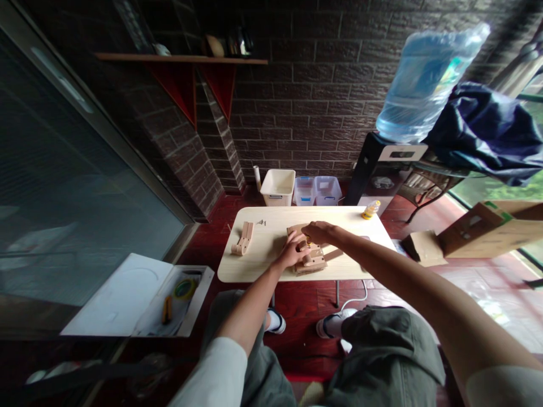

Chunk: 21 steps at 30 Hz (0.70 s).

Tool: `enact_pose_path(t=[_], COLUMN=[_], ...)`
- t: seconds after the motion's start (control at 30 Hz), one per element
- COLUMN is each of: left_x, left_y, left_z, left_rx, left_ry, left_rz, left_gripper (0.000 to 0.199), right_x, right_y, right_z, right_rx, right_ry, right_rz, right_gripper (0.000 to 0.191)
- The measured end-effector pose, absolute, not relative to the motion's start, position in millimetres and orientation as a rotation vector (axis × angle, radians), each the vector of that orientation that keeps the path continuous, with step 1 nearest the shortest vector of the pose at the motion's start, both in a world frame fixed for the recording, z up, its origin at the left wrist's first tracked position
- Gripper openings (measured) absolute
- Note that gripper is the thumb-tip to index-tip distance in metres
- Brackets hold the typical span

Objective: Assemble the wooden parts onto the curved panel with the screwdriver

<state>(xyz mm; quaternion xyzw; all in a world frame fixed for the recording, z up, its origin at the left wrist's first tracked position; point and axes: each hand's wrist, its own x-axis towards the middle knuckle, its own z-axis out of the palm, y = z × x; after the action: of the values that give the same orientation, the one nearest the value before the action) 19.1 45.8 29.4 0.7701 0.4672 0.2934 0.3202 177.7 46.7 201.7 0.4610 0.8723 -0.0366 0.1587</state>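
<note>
On the pale table (275, 215) sits a partly assembled wooden piece (314, 261) with dark holes in its blocks. My left hand (292, 251) is closed around part of it, thumb and fingers on either side of a wooden block. Just above the same assembly, my right hand (319, 232) is closed with its fingers pointing down. A small yellow bit shows beneath those fingers, but what they hold is too small to make out. A separate wooden part (243, 238) lies at the table's left, and a few small screws (261, 223) lie near the back edge.
A yellow-capped clear bottle (371, 210) stands at the back right corner. Behind the table are a cream basket (278, 189) and two clear bins (327, 191). An open white box (199, 294) with tape is at the left. A water dispenser (371, 164) stands at the right.
</note>
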Motion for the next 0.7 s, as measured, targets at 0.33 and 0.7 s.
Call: enact_pose_path(t=[0.33, 0.7], left_x=[17, 19], left_y=[40, 39], left_z=[37, 40], left_rx=[1.929, 2.005], left_ry=[1.273, 1.209], left_rz=[0.791, 0.777], left_gripper=[0.065, 0.048], right_x=[163, 175], right_y=[56, 59], right_z=[203, 195], right_rx=[1.383, 1.369], right_ry=[2.35, 2.387], right_rz=[-0.139, -0.205], right_gripper=[0.039, 0.033])
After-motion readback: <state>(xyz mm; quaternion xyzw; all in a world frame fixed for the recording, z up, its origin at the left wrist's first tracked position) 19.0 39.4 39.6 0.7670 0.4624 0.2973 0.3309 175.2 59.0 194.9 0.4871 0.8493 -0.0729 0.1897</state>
